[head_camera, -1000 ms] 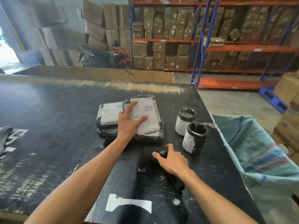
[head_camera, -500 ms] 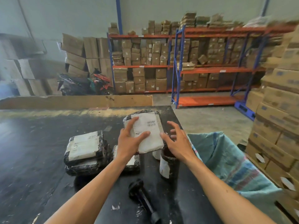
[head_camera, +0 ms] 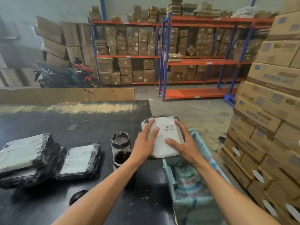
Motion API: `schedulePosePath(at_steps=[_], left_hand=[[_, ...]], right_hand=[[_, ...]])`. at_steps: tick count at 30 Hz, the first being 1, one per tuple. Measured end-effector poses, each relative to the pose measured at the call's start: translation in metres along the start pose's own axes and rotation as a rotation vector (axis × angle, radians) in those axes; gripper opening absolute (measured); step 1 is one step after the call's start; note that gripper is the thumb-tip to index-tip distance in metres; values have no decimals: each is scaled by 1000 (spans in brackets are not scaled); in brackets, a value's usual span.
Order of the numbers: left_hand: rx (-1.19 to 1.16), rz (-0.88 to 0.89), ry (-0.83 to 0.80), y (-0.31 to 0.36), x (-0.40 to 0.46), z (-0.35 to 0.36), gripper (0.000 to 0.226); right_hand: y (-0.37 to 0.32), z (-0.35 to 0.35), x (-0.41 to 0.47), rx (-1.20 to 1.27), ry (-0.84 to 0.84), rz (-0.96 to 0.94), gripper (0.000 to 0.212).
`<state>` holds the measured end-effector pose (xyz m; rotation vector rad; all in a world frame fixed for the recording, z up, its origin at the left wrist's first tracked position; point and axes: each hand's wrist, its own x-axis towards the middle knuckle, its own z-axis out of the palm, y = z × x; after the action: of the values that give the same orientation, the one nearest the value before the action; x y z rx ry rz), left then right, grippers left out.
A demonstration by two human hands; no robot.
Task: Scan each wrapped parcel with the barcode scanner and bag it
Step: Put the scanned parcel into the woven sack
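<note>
A flat parcel in black wrap with a white barcode label is held in the air over the table's right edge, above the mouth of the teal woven sack. My left hand grips its left side and my right hand its right side. On the black table lie a stack of flat wrapped parcels at the left and a single one beside it. Two round wrapped parcels stand just left of my left wrist. The black scanner shows partly under my left forearm.
Stacked cardboard cartons rise close on the right, beside the sack. A cardboard board stands along the table's far edge. Behind are orange and blue shelving racks full of boxes and a parked scooter.
My right hand left the scanner on the table and took the parcel's right side. Both hands have lifted the flat parcel off the pile and carried it right, over the sack.
</note>
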<state>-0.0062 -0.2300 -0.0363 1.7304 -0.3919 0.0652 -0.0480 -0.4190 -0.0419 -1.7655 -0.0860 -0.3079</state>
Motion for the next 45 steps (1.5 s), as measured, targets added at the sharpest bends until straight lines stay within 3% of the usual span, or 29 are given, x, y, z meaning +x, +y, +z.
schedulePosePath(at_steps=[9, 11, 14, 17, 25, 31, 39, 45], left_hand=[[263, -219, -25, -67, 21, 93, 73], [462, -228, -1, -96, 15, 98, 65], [835, -301, -132, -138, -5, 108, 65], [1008, -262, -166, -158, -14, 115, 62], [1031, -243, -146, -160, -10, 116, 56], [1059, -241, -137, -162, -10, 116, 58], [1113, -245, -142, -163, -9, 117, 59], [1147, -246, -161, -162, -11, 117, 58]], right_hand=[[101, -84, 1, 65, 86, 199, 83], [129, -95, 4, 33, 88, 271, 82], [173, -104, 12, -23, 61, 402, 85], [217, -101, 23, -95, -31, 526, 85], [309, -60, 32, -122, -299, 882, 90], [350, -25, 9, -65, -293, 982, 91], [374, 0, -20, -68, -172, 928, 90], [388, 7, -31, -418, -430, 921, 100]])
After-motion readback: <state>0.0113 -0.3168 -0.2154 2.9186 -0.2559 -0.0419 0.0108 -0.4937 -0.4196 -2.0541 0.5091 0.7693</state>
